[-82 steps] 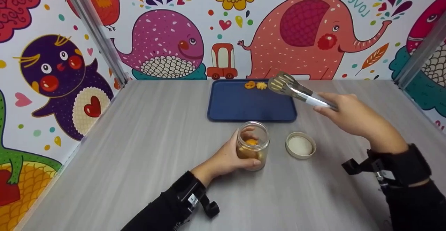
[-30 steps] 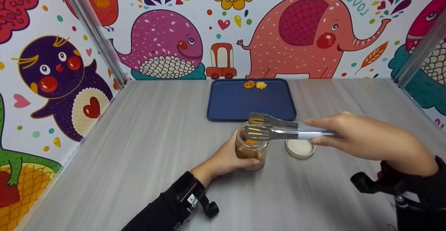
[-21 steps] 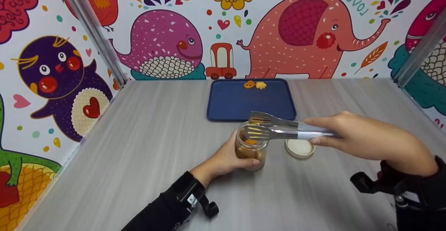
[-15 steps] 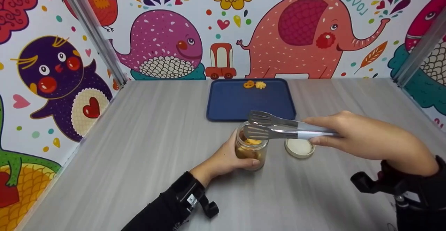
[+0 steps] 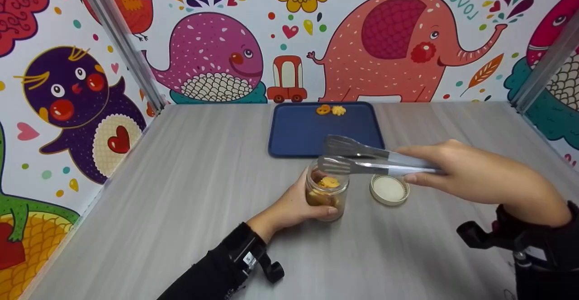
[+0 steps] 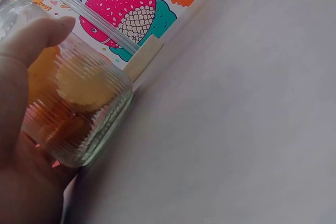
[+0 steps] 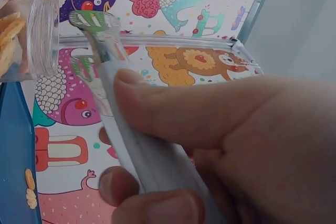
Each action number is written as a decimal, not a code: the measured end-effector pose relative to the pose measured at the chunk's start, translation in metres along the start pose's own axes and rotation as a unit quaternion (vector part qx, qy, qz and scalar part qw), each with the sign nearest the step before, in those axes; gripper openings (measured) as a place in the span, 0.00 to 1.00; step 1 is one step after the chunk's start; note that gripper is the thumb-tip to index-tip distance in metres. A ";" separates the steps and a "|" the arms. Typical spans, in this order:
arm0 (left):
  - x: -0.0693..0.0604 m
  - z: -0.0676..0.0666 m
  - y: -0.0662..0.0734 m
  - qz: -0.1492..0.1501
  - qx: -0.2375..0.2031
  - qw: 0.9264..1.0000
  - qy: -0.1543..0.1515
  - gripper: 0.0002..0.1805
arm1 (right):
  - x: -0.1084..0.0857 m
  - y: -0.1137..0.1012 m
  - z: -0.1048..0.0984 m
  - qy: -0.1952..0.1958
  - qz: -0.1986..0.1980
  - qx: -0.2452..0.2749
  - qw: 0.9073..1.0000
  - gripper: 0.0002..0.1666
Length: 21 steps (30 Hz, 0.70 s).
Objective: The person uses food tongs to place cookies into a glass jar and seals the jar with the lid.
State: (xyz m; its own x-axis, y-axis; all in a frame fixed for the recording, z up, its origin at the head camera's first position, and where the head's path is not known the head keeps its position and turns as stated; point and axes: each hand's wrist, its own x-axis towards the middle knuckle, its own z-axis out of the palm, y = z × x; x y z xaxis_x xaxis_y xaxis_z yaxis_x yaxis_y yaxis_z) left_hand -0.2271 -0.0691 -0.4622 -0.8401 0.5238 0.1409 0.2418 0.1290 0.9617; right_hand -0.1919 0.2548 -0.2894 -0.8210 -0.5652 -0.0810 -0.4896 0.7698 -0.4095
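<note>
My left hand (image 5: 289, 207) grips a clear glass jar (image 5: 339, 202) of yellow-orange snacks (image 5: 329, 182) on the table. In the left wrist view the thumb lies across the ribbed glass (image 6: 100, 85). My right hand (image 5: 466, 169) holds metal tongs (image 5: 368, 169) with pale grey handles. Their slotted tips are spread a little apart just above the jar's mouth, and I see nothing between them. In the right wrist view, thumb and fingers pinch the handles (image 7: 152, 156), and the jar's open rim (image 7: 46, 38) lies left of the tips.
Behind the jar lies a blue tray (image 5: 303, 132) bearing a pretzel (image 5: 323, 109) and a flower-shaped snack (image 5: 338, 110) near its far edge. A round lid (image 5: 389, 189) rests right of the jar. Printed cartoon panels wall the table's back and sides.
From above the tray, the tongs came down to the jar's mouth, then rose slightly. A pale yellow piece now shows atop the jar's contents. The left hand and jar stayed put.
</note>
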 end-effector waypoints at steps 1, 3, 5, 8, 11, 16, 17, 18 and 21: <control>0.000 0.000 -0.001 0.004 0.002 1.000 0.000 0.55 | 0.000 0.002 -0.001 0.011 0.002 0.000 1.000 0.34; 0.000 0.000 -0.001 0.010 0.001 1.000 0.000 0.53 | 0.002 0.007 -0.001 0.033 0.011 -0.005 0.999 0.33; 0.001 0.000 -0.002 0.015 -0.003 1.000 0.000 0.53 | 0.006 0.015 -0.002 0.050 0.030 -0.011 0.998 0.34; 0.000 0.000 -0.003 0.016 -0.005 1.000 -0.001 0.53 | 0.015 0.031 0.000 0.065 0.067 -0.022 0.995 0.35; -0.001 0.000 -0.003 0.012 -0.004 1.000 0.000 0.53 | 0.026 0.051 0.004 0.067 0.100 -0.027 0.992 0.37; -0.001 0.000 0.000 -0.001 -0.001 1.000 0.000 0.54 | 0.042 0.074 0.017 0.067 0.134 -0.027 0.988 0.36; -0.001 0.000 0.001 -0.002 -0.001 1.000 -0.001 0.54 | 0.045 0.076 0.020 0.067 0.137 -0.026 0.988 0.36; -0.001 0.000 0.001 -0.003 -0.002 1.000 -0.003 0.54 | 0.048 0.079 0.023 0.065 0.142 -0.024 0.987 0.37; -0.001 0.000 0.001 0.003 -0.005 1.000 -0.005 0.54 | 0.056 0.083 0.032 0.062 0.148 -0.020 0.987 0.37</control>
State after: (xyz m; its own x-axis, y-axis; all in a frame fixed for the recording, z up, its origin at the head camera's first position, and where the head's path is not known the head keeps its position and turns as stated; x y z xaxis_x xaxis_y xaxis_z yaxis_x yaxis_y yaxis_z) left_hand -0.2262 -0.0696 -0.4610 -0.8335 0.5336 0.1436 0.2415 0.1181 0.9632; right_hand -0.2690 0.2778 -0.3570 -0.9579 -0.2762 -0.0791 -0.2330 0.9080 -0.3481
